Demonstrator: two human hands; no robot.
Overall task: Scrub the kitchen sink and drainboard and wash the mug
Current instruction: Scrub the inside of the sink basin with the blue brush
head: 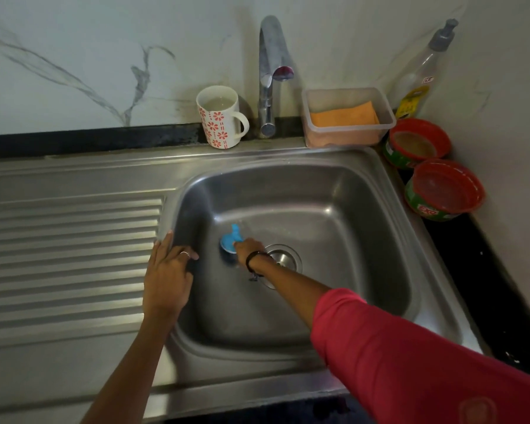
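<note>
A steel sink (334, 191) fills the middle of the head view, with a ribbed drainboard (65, 258) to its left. My right hand (249, 247) reaches down into the basin and grips a blue scrubber (230, 240) pressed on the bottom, just left of the drain (283, 258). My left hand (169, 270) rests on the sink's left rim, fingers spread over the edge. A white mug (219, 117) with red flowers stands upright on the back ledge, left of the tap, with liquid inside.
The tap (270, 78) rises behind the basin. A clear box (348, 117) with an orange cloth sits to its right, then a soap bottle (423, 71) and two red-rimmed tubs (416, 142) (444, 191) along the right wall. Marble wall behind.
</note>
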